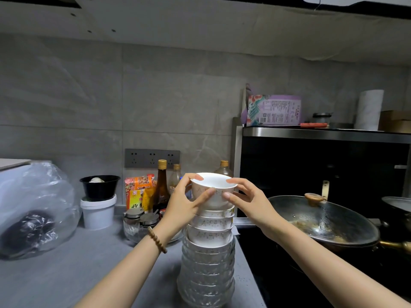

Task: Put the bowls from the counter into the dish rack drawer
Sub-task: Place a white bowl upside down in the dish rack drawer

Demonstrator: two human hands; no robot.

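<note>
1. Location. The top bowl (213,190) sits at the head of a tall stack (209,263) near the front edge of the grey counter (77,274), just beside the hob. Its base is nested in the rim of the bowl below. The dish rack drawer is not in view.

2. Grip state. Both hands are closed on the top bowl. The left hand (184,203) pinches the left wall, with one digit on the rim and the others on the outside. The right hand (251,201) mirrors this on the right wall. Neither hand holds anything else.

3. Stack make-up. The upper tier consists of white bowls (211,232) with a fine speckled pattern. The lower tier consists of clear cut-glass bowls (208,276).

4. Handling properties, as a judgement. One bowl is probably light, rigid and brittle. The glazed wall likely offers little friction, so a wet surface would reduce grip further.

5. Hold points. Take the bowl at opposite sides of the rim, with a digit hooked over the lip. Lift straight up to clear the nest.

6. Hazards. The stack is tall and narrow, so a sideways pull on the top bowl could tip it. A lidded wok (322,221) stands near on the right, and glass jars (140,218) stand near on the left.
</note>
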